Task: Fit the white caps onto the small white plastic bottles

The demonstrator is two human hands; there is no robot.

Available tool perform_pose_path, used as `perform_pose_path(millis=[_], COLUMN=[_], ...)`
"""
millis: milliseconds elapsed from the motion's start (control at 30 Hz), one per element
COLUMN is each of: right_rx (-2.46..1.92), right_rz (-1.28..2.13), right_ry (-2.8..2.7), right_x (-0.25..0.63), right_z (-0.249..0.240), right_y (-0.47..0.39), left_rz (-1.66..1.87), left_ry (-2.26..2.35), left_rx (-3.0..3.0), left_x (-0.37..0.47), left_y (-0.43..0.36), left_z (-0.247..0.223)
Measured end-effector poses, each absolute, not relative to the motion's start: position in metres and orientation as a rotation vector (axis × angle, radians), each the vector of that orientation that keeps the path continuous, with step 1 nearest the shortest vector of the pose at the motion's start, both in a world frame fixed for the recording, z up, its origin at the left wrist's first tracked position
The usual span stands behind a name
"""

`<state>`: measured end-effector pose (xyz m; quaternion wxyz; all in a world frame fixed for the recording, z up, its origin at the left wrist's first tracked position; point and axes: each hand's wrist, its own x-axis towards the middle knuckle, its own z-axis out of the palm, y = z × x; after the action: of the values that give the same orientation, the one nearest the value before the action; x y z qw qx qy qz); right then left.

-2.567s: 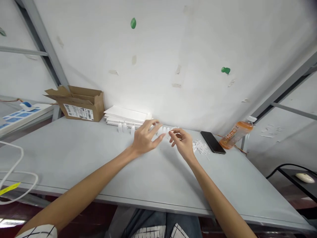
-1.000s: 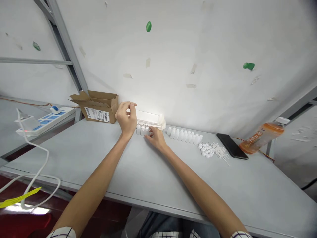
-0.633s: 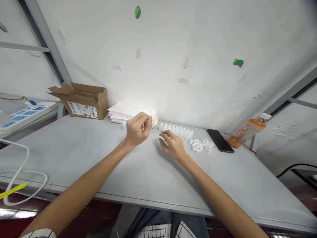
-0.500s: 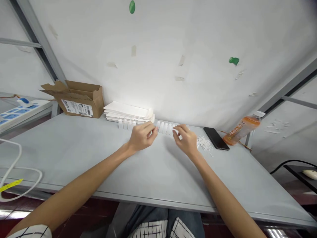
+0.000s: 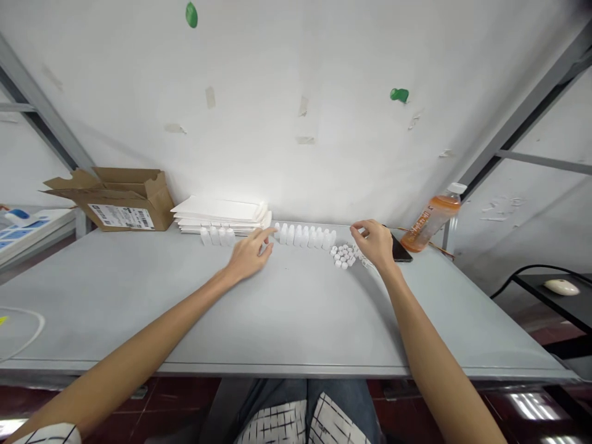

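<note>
My left hand (image 5: 250, 251) is at the left end of a row of small white plastic bottles (image 5: 305, 237), its thumb and forefinger apart. Its forefinger tip is close to the first bottle; whether they touch is unclear. Left of that hand stands a second group of small white bottles (image 5: 217, 235) with thin points on top. My right hand (image 5: 375, 244) is raised to the right of the row, thumb and fingers pinched together. Anything in that pinch is too small to make out. Below and left of it lies a heap of small white caps (image 5: 343, 256), beside thin white pieces (image 5: 367, 261) partly hidden by the hand.
A stack of white paper or card (image 5: 217, 209) lies against the wall, with an open cardboard box (image 5: 121, 206) to its left. Behind my right hand are a black phone (image 5: 400, 250) and an orange drink bottle (image 5: 431, 221). A white cable (image 5: 39, 327) lies at the table's left.
My right hand has moved right, away from the bottle row, uncovering the caps. The left hand's thumb and forefinger have parted. The camera view has shifted to the right.
</note>
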<state>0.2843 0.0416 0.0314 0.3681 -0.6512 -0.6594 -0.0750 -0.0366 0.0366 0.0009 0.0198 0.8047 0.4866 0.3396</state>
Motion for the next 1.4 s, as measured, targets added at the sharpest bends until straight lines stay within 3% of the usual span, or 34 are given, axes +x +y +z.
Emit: perform_pose_path(millis=[233,1400], right_rx=[-1.802,-1.945], right_rz=[-0.141,-0.013], right_ry=[-1.629,-1.546], right_x=[0.311,0.319], right_z=[0.034,0.03], right_y=[0.041,0.038], left_rz=[0.964,1.009], left_ry=[1.639,1.689], left_rx=[2.551,2.495], left_x=[-0.024,-0.009], left_y=[0.061,0.063], left_z=[0.02,0.006])
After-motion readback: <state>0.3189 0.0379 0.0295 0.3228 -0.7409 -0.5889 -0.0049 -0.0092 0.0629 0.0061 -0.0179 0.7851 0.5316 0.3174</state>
